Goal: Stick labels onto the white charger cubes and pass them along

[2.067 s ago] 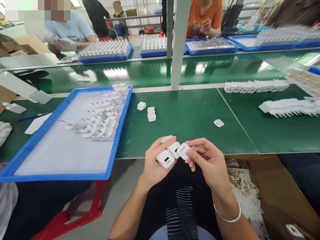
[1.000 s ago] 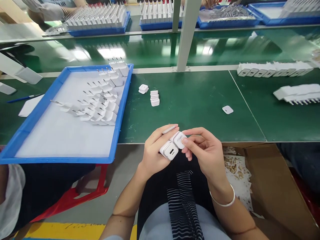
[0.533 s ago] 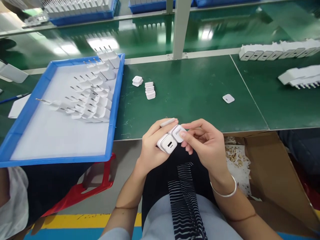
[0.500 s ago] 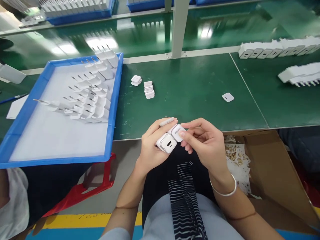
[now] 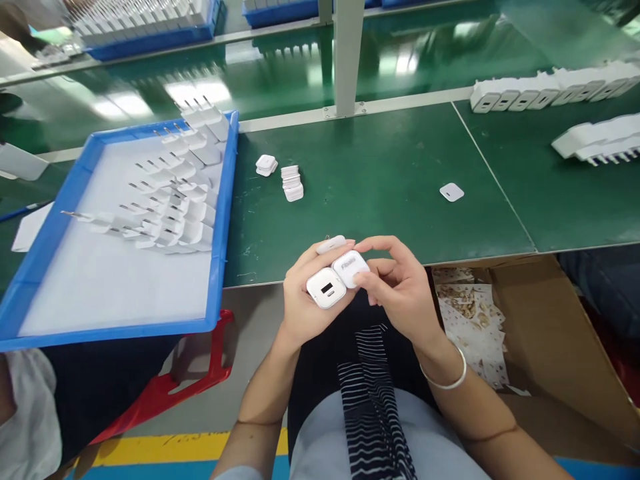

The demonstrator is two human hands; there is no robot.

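Note:
My left hand (image 5: pixel 300 300) is closed round a white charger (image 5: pixel 326 288), whose face with two ports points up at me. Between its fingers sits a small white cap (image 5: pixel 331 245). Beside the charger's face is a white piece with grey lettering (image 5: pixel 351 269), touching it. The thumb and index finger of my right hand (image 5: pixel 400 287) pinch that lettered piece at its edge. Whether another charger body lies under it is hidden. On the green table (image 5: pixel 370 193) are a short stack of white caps (image 5: pixel 266 165), a leaning row of caps (image 5: pixel 292 183) and a single cap (image 5: pixel 452 192).
A blue-rimmed tray (image 5: pixel 227 200) holding several white plugs stands at the left. Rows of chargers (image 5: pixel 530 93) lie at the right rear. A grey post (image 5: pixel 347 60) rises behind. Below the table's edge are a cardboard box (image 5: pixel 545 333), a red stool (image 5: pixel 165 393) and a seated person's sleeve (image 5: pixel 33 407).
The charger and the lettered piece have tilted, so their faces show more squarely. My right hand has shifted slightly left. The camera view has moved a little.

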